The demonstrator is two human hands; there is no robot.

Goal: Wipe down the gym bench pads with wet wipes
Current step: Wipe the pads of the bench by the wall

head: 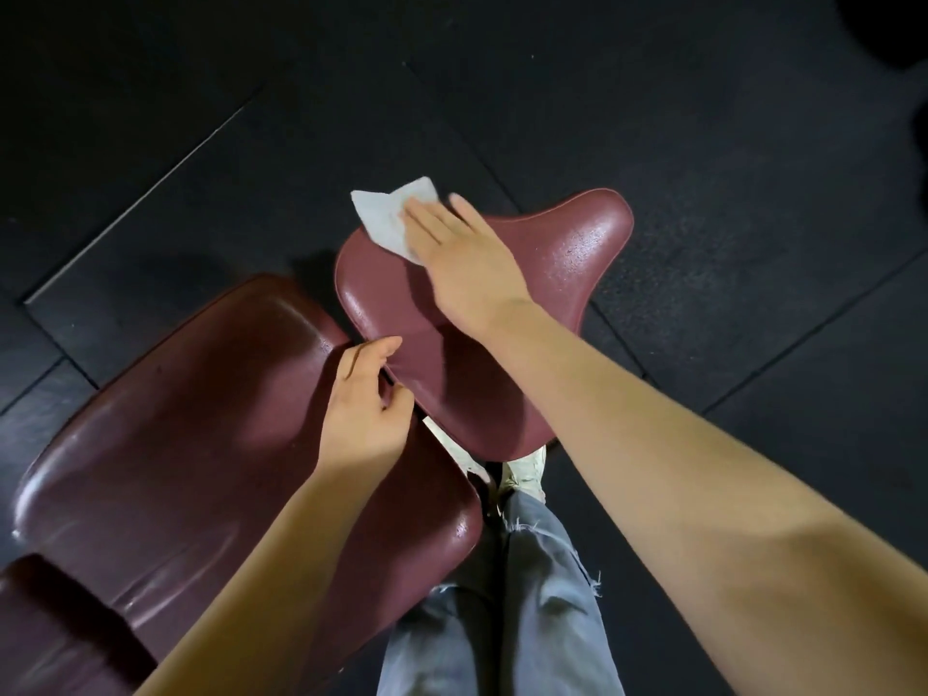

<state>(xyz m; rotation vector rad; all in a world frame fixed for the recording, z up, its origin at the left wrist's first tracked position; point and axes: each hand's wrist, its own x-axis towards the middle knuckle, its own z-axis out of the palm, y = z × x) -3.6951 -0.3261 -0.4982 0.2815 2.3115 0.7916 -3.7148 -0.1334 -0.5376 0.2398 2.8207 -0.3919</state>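
A maroon seat pad (567,253) with flared far corners sits in the middle of the view, its surface shiny and wet on the right. My right hand (462,253) lies flat on its far left corner and presses a white wet wipe (386,213) against it; part of the wipe sticks out past the pad's edge. My left hand (364,399) grips the pad's near left edge, thumb on top and fingers curled under. A larger maroon back pad (201,419) lies to the left, touching the seat pad.
Dark rubber floor tiles (703,118) surround the bench. My leg in grey jeans (502,595) and a pale shoe (525,472) stand close to the bench, right below the seat pad. A third maroon pad (50,625) shows at the bottom left corner.
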